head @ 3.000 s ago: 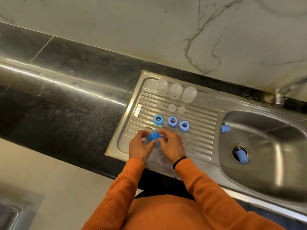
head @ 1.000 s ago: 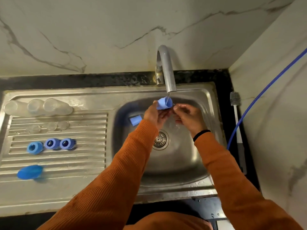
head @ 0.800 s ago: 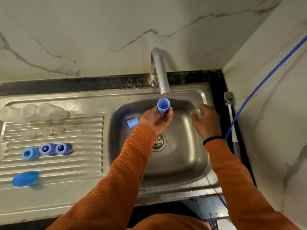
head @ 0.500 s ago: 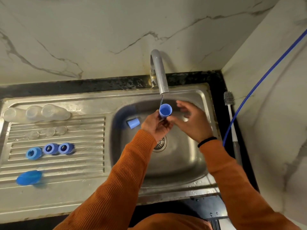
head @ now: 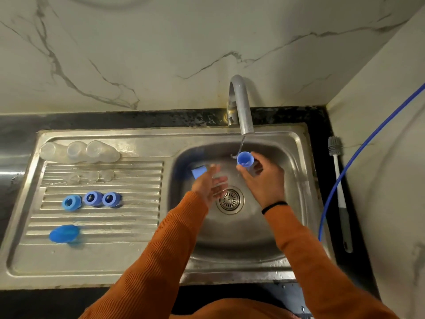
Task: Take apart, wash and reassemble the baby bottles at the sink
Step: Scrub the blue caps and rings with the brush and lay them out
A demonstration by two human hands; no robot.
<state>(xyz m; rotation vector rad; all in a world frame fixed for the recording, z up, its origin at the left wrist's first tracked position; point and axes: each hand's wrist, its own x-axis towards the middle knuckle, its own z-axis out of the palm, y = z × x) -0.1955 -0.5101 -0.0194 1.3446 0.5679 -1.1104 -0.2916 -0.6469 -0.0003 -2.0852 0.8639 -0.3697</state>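
My right hand (head: 264,178) grips a small blue cap (head: 245,159), mouth up, just under the tap's spout (head: 246,127), where a thin stream of water falls. My left hand (head: 210,186) hovers over the sink basin (head: 230,238), fingers straight and blurred, holding nothing. Another blue cap (head: 199,172) lies in the basin's far left corner. On the draining board (head: 92,256) lie three clear bottles (head: 79,151), three clear teats (head: 92,176), three blue collar rings (head: 92,199) and one blue cap (head: 64,233) nearer me.
A grey-headed bottle brush (head: 338,180) lies on the black counter right of the sink, beside a blue hose (head: 345,171) running up the corner wall. The drain strainer (head: 230,200) sits mid-basin. Marble wall stands behind the tap.
I turned from the draining board to the sink. Within the last half second the blue cap passed from my left hand to my right, and my left hand drew back, open.
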